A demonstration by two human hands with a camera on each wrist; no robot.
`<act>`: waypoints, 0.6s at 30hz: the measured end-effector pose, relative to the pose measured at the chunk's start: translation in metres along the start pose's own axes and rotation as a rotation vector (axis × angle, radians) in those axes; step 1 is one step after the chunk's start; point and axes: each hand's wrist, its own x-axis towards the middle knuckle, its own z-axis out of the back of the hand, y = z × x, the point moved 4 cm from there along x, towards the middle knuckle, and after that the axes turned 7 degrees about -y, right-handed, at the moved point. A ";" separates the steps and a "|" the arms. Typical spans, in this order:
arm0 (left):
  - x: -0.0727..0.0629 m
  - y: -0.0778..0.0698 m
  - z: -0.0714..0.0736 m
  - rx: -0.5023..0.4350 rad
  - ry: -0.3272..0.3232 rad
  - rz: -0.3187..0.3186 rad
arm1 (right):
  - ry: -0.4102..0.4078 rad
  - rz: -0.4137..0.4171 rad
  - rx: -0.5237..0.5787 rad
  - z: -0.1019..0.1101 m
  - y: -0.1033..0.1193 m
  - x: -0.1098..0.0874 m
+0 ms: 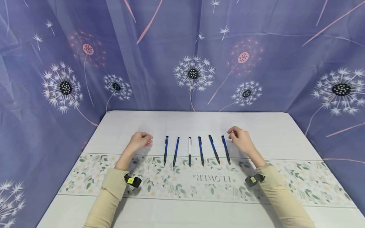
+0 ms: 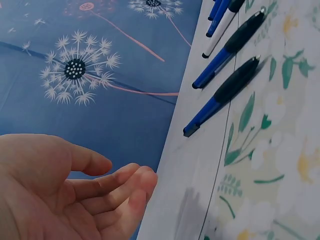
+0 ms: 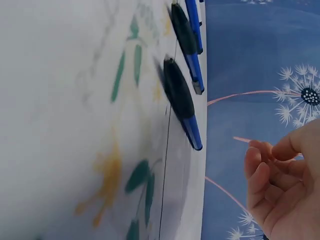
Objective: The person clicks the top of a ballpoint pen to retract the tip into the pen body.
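Observation:
Several ballpoint pens lie side by side in a row on the table, blue with black grips, and one white pen [image 1: 189, 148] lies among them. Left of the row is my left hand [image 1: 139, 141], fingers loosely curled and holding nothing, closest to the leftmost blue pen [image 1: 166, 148]. My right hand [image 1: 240, 138] hovers beside the rightmost blue pen [image 1: 225, 148], its fingers also loosely bent around nothing. In the left wrist view the left hand [image 2: 100, 195] is apart from the pens. The right wrist view shows the right hand [image 3: 280, 185] likewise apart from its nearest pen [image 3: 181, 100].
A white table [image 1: 159, 212] carries a band of floral print [image 1: 114, 186] with the word FLOWER upside down. Purple-blue curtains [image 1: 154, 72] with dandelion prints hang behind and at both sides. Each wrist wears a black camera, one of them the left wrist camera [image 1: 136, 181].

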 end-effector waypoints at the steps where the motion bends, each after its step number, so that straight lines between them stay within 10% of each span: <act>1: 0.001 0.000 -0.001 -0.012 0.002 0.008 | 0.000 -0.003 0.010 -0.001 0.001 0.000; 18: 0.002 0.001 -0.013 -0.099 0.107 0.035 | 0.106 -0.132 0.220 -0.017 0.013 0.005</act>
